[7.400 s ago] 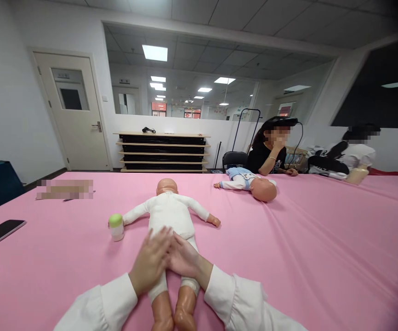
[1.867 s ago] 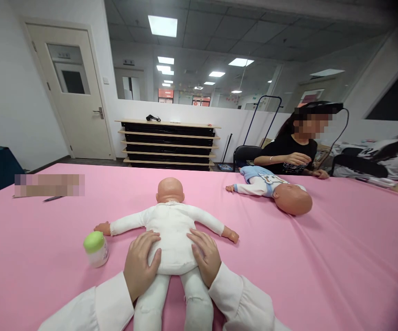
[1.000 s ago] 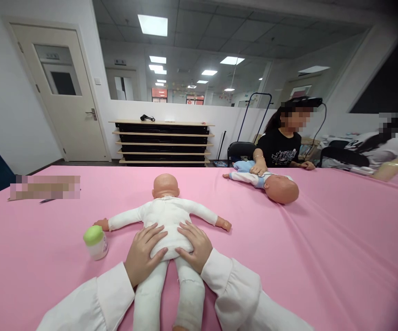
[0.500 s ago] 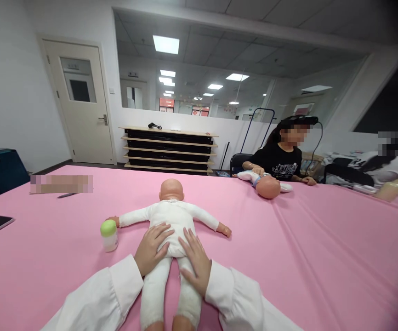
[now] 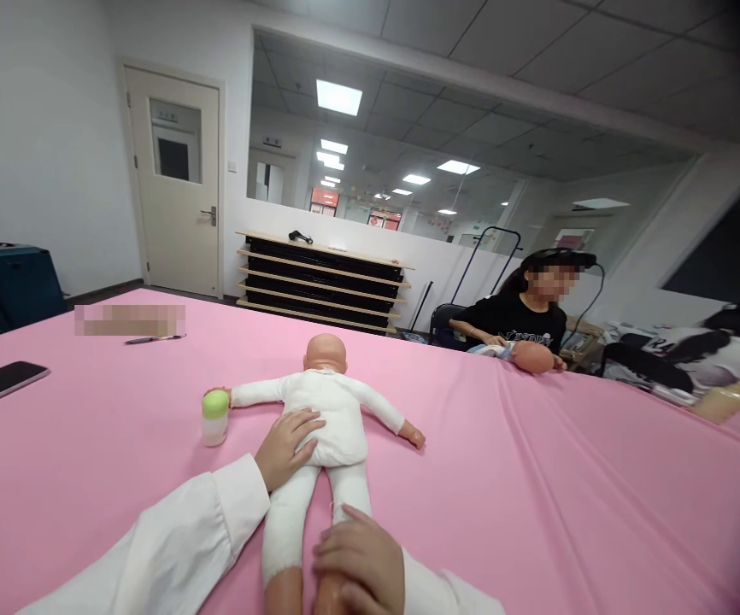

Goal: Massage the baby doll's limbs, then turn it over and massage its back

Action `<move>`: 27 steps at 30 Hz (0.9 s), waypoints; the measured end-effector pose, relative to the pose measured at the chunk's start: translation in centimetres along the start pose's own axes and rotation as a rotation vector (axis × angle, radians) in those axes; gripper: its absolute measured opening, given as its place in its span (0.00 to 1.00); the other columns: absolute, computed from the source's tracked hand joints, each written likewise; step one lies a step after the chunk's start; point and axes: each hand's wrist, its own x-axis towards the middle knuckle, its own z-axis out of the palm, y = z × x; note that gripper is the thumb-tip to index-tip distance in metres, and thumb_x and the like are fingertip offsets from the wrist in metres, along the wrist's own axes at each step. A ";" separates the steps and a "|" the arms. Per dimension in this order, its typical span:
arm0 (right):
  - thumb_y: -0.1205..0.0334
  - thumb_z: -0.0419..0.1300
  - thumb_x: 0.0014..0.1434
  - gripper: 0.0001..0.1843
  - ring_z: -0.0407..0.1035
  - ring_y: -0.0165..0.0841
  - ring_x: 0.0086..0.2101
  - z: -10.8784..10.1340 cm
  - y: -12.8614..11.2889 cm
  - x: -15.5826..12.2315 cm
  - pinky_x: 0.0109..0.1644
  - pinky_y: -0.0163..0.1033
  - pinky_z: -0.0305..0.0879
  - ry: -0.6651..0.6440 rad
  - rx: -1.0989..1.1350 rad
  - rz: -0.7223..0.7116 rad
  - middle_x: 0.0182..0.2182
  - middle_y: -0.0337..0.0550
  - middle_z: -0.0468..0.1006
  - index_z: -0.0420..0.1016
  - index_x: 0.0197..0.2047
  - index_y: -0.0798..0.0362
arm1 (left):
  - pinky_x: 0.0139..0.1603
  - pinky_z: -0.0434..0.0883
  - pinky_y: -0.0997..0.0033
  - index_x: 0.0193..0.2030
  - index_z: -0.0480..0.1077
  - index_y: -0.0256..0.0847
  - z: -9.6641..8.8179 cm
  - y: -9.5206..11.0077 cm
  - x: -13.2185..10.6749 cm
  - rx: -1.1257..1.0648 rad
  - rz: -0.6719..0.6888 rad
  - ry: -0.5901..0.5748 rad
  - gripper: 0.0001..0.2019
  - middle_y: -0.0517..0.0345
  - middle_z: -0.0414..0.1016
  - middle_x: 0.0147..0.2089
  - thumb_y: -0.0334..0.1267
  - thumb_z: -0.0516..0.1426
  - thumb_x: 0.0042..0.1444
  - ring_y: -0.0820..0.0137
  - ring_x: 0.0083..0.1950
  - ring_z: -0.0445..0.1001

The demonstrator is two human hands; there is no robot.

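A baby doll (image 5: 333,418) with a white cloth body lies on the pink-covered table, its head pointing away from me and no face showing. My left hand (image 5: 288,448) rests flat on the left side of its lower back, fingers stretched out. Lower down, my right hand (image 5: 365,559) curls over the doll's right lower leg, hiding most of it; the thumb sits on the near side. By the doll's outstretched left-side hand stands a small clear jar (image 5: 214,418) with a green lid.
A dark phone (image 5: 2,384) and a pen (image 5: 155,339) lie on the pink tablecloth (image 5: 504,512) at left. Across the table a person in black (image 5: 524,312) handles another doll (image 5: 532,357). A beige bottle (image 5: 722,401) lies at far right, and stacked shelves (image 5: 325,278) stand behind.
My right hand has slid from the doll's hip down to its lower leg. The left hand stays on the lower back. The view has tilted, and the other person's doll sits nearer them.
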 end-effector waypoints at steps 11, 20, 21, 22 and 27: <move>0.54 0.39 0.65 0.23 0.68 0.35 0.47 0.5 5.1 2.2 0.51 0.46 0.62 0.260 0.050 0.163 0.43 0.46 0.77 0.73 0.42 0.50 | 0.65 0.48 0.50 0.57 0.65 0.49 -3.2 4.0 -3.9 -0.008 0.227 -0.136 0.19 0.57 0.60 0.64 0.41 0.46 0.61 0.61 0.68 0.51; 0.57 0.41 0.65 0.19 0.69 0.31 0.45 -0.5 4.2 2.4 0.50 0.42 0.63 0.247 0.079 0.152 0.41 0.43 0.78 0.72 0.42 0.51 | 0.58 0.64 0.65 0.47 0.73 0.48 -2.2 4.1 -4.4 -0.248 0.210 -0.243 0.15 0.57 0.77 0.47 0.42 0.46 0.62 0.67 0.56 0.69; 0.58 0.41 0.64 0.18 0.69 0.30 0.45 -0.6 4.2 2.4 0.51 0.42 0.63 0.236 0.081 0.154 0.41 0.43 0.78 0.72 0.43 0.51 | 0.56 0.67 0.65 0.47 0.73 0.49 -1.9 3.8 -4.3 -0.221 0.152 -0.211 0.16 0.57 0.76 0.49 0.42 0.46 0.62 0.67 0.55 0.69; 0.58 0.42 0.64 0.18 0.69 0.30 0.45 -0.6 4.1 2.5 0.50 0.42 0.63 0.241 0.081 0.154 0.41 0.43 0.78 0.71 0.43 0.51 | 0.55 0.68 0.65 0.48 0.73 0.49 -1.7 3.5 -4.3 -0.194 0.101 -0.182 0.16 0.57 0.75 0.50 0.42 0.46 0.63 0.67 0.55 0.70; 0.56 0.41 0.64 0.21 0.70 0.31 0.40 0.6 4.6 2.5 0.46 0.42 0.64 0.384 0.085 0.135 0.35 0.43 0.78 0.73 0.38 0.51 | 0.56 0.68 0.60 0.50 0.71 0.52 -1.0 3.2 -5.5 -0.124 0.126 -0.159 0.15 0.57 0.71 0.55 0.43 0.48 0.61 0.64 0.58 0.67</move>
